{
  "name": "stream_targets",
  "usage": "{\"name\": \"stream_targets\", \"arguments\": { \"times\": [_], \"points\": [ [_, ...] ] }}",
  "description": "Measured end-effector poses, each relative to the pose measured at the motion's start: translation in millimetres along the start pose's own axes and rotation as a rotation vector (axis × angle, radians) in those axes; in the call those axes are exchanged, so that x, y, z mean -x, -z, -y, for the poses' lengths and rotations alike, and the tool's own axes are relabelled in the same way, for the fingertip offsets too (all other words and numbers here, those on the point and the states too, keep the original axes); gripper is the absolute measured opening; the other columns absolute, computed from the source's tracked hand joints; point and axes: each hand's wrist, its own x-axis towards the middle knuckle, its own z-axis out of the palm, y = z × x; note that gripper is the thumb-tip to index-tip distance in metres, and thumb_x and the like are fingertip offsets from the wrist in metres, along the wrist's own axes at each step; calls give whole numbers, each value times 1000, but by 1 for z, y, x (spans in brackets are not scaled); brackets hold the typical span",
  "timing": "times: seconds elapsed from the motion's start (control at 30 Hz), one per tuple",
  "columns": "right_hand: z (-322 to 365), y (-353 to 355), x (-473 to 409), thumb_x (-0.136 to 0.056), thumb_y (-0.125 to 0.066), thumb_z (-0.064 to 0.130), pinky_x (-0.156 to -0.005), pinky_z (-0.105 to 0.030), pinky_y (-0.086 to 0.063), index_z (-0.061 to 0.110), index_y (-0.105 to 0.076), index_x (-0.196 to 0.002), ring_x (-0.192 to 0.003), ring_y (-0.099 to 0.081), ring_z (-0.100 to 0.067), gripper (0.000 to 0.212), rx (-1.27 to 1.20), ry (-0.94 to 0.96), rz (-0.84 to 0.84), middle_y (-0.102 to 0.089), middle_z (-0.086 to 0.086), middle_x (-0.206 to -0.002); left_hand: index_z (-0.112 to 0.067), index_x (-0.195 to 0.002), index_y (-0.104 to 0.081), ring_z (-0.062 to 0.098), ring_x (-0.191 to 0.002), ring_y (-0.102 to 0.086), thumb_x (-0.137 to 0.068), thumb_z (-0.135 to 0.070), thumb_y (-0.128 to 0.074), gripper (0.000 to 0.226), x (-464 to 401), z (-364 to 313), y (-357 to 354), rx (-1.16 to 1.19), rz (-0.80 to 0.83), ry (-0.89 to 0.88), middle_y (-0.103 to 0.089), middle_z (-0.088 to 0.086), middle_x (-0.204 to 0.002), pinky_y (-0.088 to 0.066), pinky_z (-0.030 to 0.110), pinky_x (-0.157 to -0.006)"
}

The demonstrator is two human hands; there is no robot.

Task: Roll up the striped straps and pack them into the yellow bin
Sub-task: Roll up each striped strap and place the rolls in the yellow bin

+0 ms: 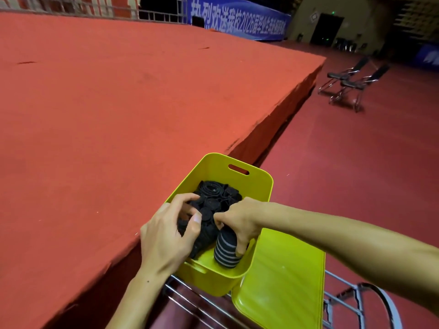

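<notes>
Your right hand [240,222] grips the striped roll [225,250] upright at the yellow bin's [259,186] near corner; your left hand [166,236] presses the packed rolls [213,200] aside.

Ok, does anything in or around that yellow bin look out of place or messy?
Nothing is spilled or damaged. The yellow bin holds dark rolled straps, packed loosely rather than in neat rows. The right hand is setting a striped roll upright at the near end while the left hand presses the pile. The bin's lid lies beside it.
</notes>
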Motion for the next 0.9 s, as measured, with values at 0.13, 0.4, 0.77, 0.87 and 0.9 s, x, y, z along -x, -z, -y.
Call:
{"name": "stream_targets", "arguments": {
  "times": [0.13,0.4,0.77,0.87,0.9],
  "points": [
    [9,-6,-15,-64,-89,73,-69,-38,-46,29,-43,-133,-95,-71,-29,93,111,2,-29,-74,-2,-101,-47,-127,-60,1,-99,-66,-90,-67,-36,49,0,2,0,-12,10,2,-72,-28,-104,-52,36,-76],
    [13,-7,-22,-69,-94,59,-66,-39,-49,22,-49,-137,-96,-71,-33,90,139,46,-86,-63,-3,-96,-47,-127,-60,1,-97,-63,-89,-62,-40,45,1,3,0,-52,21,-16,-70,-32,-106,-50,35,-71],
    [17,-3,-26,-65,-102,42,-65,-42,-49,11,-33,-150,-91,-68,-43,114,19,8,-63,-48,-24,-131,-48,-128,-59,0,-98,-63,-88,-59,-42,44,2,2,3,-83,32,9,-70,-30,-103,-51,35,-72],
    [11,-8,-24,-67,-101,40,-71,-41,-50,14,-39,-145,-85,-60,-39,103,-59,5,-71,-48,-23,-133,-49,-127,-57,0,-96,-64,-87,-57,-43,43,2,1,6,-81,48,3,-69,-32,-106,-52,36,-71],
    [10,-9,-22,-69,-100,40,-71,-41,-49,17,-41,-143,-84,-58,-37,98,-90,0,-73,-48,-21,-134,-50,-126,-57,1,-95,-64,-87,-57,-43,42,3,0,7,-78,53,2,-69,-32,-107,-52,36,-71]
  ]
}}
